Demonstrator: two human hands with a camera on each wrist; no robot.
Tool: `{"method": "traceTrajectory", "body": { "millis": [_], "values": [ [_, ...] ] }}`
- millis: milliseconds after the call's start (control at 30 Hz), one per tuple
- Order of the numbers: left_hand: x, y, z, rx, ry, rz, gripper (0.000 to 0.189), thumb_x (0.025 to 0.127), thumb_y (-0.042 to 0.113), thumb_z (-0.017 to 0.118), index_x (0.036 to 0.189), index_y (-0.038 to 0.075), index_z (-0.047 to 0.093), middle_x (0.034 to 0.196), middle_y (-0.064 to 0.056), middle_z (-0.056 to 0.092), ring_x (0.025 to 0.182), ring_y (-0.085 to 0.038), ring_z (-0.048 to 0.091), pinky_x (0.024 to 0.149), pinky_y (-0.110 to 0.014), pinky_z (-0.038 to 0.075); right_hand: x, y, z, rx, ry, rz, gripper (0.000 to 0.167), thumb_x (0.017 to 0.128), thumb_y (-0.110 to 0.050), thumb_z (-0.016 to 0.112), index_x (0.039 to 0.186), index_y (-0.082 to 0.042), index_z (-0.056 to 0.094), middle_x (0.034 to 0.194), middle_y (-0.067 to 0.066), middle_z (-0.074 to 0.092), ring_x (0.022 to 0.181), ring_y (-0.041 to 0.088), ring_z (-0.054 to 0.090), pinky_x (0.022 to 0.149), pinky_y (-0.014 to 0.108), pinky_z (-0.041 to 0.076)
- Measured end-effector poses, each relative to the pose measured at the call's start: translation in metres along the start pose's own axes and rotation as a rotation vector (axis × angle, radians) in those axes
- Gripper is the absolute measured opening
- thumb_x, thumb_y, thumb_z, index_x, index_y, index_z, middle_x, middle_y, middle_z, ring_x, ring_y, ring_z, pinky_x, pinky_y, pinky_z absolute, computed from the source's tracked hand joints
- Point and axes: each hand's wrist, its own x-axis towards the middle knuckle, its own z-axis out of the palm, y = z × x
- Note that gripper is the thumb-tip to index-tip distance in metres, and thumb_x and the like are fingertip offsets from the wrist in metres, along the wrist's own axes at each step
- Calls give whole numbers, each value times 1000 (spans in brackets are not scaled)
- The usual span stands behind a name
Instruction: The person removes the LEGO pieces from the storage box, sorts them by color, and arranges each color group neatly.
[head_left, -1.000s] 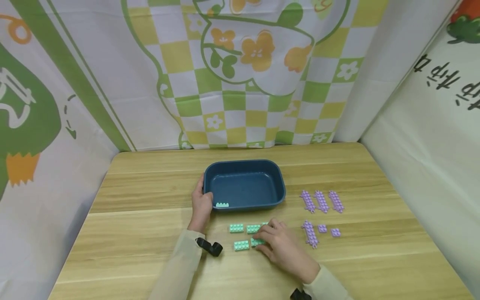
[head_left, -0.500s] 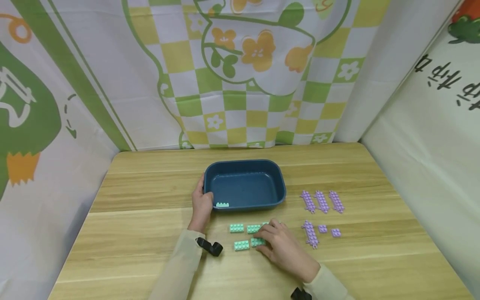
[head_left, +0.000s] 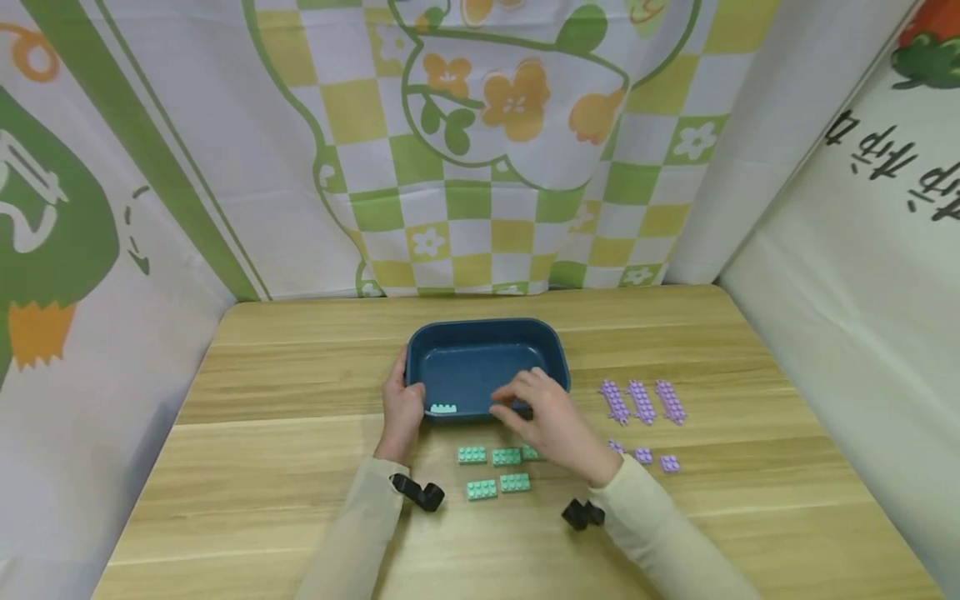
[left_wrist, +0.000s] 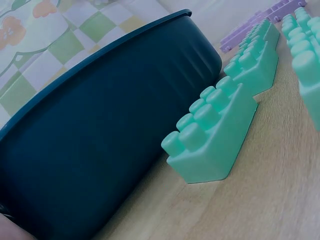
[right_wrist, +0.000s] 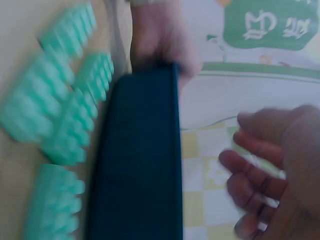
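My left hand (head_left: 402, 410) grips the left end of a dark blue plastic tub (head_left: 551, 343), thumb over the rim. One mint-green toy brick (head_left: 443, 408) lies inside, against the near wall. My right hand (head_left: 551, 421) hovers above the tub's near right side. Its fingers (right_wrist: 252, 170) are loosely bent and apart from the thumb, with nothing visible between them in the right wrist view. Several more green bricks (head_left: 482, 489) lie studs up in two rows in front of the tub; the right hand partly covers one (head_left: 531, 452). The left wrist view shows a nearby green brick (left_wrist: 212, 135).
Three long purple toy plates (head_left: 641, 402) lie side by side to the right of the tub. Nearer me are two small purple bricks (head_left: 670, 463) and another purple piece (head_left: 616, 446), mostly behind the right wrist. A patterned cloth (head_left: 450, 208) hangs behind the wooden table (head_left: 285, 367).
My right hand has left the green bricks and moved forward over the tub, with its fingers apart. The left hand, the tub and the visible bricks have stayed in place.
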Motion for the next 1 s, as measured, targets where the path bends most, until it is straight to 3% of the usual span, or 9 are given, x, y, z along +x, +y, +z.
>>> {"method": "traceTrajectory", "body": {
  "millis": [100, 200, 300, 400, 533, 733, 1000],
  "values": [
    [-2, -3, 1, 1, 12, -5, 84, 71, -16, 41, 151, 7, 35, 154, -6, 34, 141, -20, 24, 100, -36, 31, 25, 9, 11, -22, -138, 156, 26, 89, -25, 69, 110, -9, 70, 97, 0, 64, 89, 21, 57, 74, 34, 48],
    [-4, -5, 1, 9, 10, -13, 83, 72, -16, 41, 151, 7, 35, 154, -6, 34, 140, -20, 25, 102, -36, 31, 43, 19, 26, 11, -304, 246, 37, 88, -27, 70, 118, -5, 67, 101, 6, 64, 91, 21, 58, 76, 36, 49],
    [-4, -5, 1, 3, 4, -6, 82, 72, -16, 41, 151, 7, 34, 154, -6, 34, 139, -20, 27, 99, -35, 31, 59, 26, 38, 73, -421, 271, 43, 86, -27, 73, 122, -4, 65, 105, 8, 66, 93, 21, 61, 78, 35, 51],
    [-4, -4, 1, 3, 0, 3, 82, 73, -15, 41, 151, 8, 34, 154, -5, 34, 136, -19, 29, 87, -30, 36, 72, 28, 45, 111, -487, 256, 44, 84, -24, 75, 123, -6, 66, 111, 9, 68, 97, 21, 64, 81, 34, 52],
    [-4, -3, 0, 3, 1, 1, 83, 72, -15, 41, 151, 9, 34, 154, -4, 34, 133, -19, 32, 79, -28, 38, 83, 30, 55, 151, -557, 228, 39, 85, -19, 74, 122, -8, 68, 112, 6, 70, 92, 15, 66, 78, 30, 53],
    [-5, -2, 0, 5, -19, -1, 80, 75, -14, 39, 152, 8, 33, 155, -6, 33, 138, -19, 25, 98, -35, 30, 89, 29, 63, 205, -618, 231, 24, 88, -14, 70, 112, -10, 74, 109, 4, 71, 88, 9, 67, 74, 23, 53],
    [-1, 0, 0, 5, -14, 5, 80, 75, -14, 39, 152, 9, 33, 154, -4, 34, 132, -18, 33, 75, -24, 34, 88, 30, 56, 170, -589, 284, 20, 92, -18, 66, 110, -11, 72, 100, -2, 70, 85, 8, 63, 75, 27, 52]
  ]
}}
